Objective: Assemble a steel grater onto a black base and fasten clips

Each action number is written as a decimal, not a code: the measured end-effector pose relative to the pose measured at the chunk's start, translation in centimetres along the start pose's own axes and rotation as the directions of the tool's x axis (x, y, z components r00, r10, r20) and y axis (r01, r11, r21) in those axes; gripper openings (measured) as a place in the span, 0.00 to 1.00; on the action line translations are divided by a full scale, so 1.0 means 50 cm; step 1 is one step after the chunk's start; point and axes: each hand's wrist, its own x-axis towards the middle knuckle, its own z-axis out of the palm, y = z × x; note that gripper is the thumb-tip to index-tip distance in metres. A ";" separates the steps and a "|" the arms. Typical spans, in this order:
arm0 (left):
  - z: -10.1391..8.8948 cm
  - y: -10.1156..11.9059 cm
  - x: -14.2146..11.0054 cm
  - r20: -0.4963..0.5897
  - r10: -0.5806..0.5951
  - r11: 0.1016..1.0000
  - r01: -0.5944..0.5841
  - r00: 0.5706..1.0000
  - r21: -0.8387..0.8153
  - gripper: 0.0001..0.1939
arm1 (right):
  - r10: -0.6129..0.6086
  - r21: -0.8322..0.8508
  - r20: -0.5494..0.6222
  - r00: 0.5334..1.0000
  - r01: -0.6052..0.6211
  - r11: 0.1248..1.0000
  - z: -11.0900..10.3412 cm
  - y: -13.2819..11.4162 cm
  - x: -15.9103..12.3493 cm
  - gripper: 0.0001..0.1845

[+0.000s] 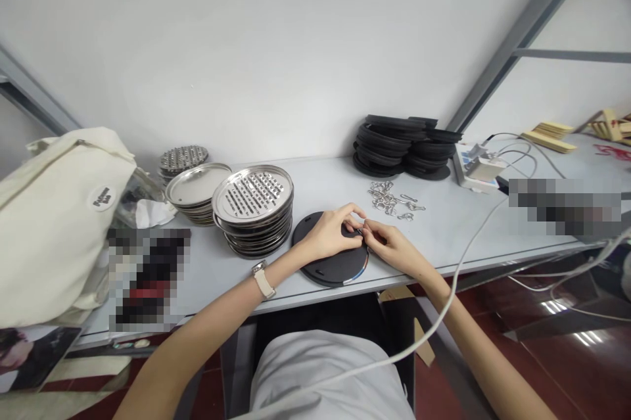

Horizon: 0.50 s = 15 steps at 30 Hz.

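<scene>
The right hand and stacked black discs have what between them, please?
In the head view, small metal clasps lie scattered between the right hand and the stacked black discs.

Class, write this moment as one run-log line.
left hand: on round black disc | right hand: fingertips at disc's edge | beyond: loose silver metal fittings

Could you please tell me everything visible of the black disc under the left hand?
The black disc is round and matte, perhaps plastic or rubber. Small dark marks show on its face; a multicoloured strip runs along its near right edge. It lies flat near the front edge of the table. The left hand reaches across it, meeting the right hand at its right rim.
</scene>
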 end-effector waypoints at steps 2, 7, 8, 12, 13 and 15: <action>0.000 0.000 0.000 0.001 -0.001 1.000 0.001 1.000 0.001 0.20 | 0.000 0.008 0.002 1.000 0.000 1.000 -0.001 -0.001 -0.001 0.14; -0.001 0.003 -0.002 -0.007 0.006 1.000 -0.006 1.000 -0.002 0.17 | 0.020 0.023 0.016 1.000 -0.020 1.000 -0.004 0.000 -0.005 0.16; -0.001 0.004 -0.002 -0.011 0.000 1.000 0.000 1.000 0.003 0.17 | 0.027 0.024 0.020 0.999 -0.027 0.999 -0.004 0.001 -0.005 0.16; -0.002 0.003 -0.002 -0.022 -0.037 0.998 0.038 0.999 0.047 0.17 | 0.042 0.022 0.014 0.999 -0.043 0.999 -0.003 0.003 -0.005 0.18; -0.002 0.003 -0.002 -0.026 -0.045 0.997 0.047 0.999 0.058 0.17 | 0.041 0.023 0.013 0.999 -0.041 0.999 -0.003 0.003 -0.005 0.18; -0.002 0.003 -0.002 -0.036 -0.057 0.995 0.060 0.998 0.083 0.17 | 0.039 0.025 0.001 0.999 -0.039 0.999 -0.002 0.002 -0.004 0.19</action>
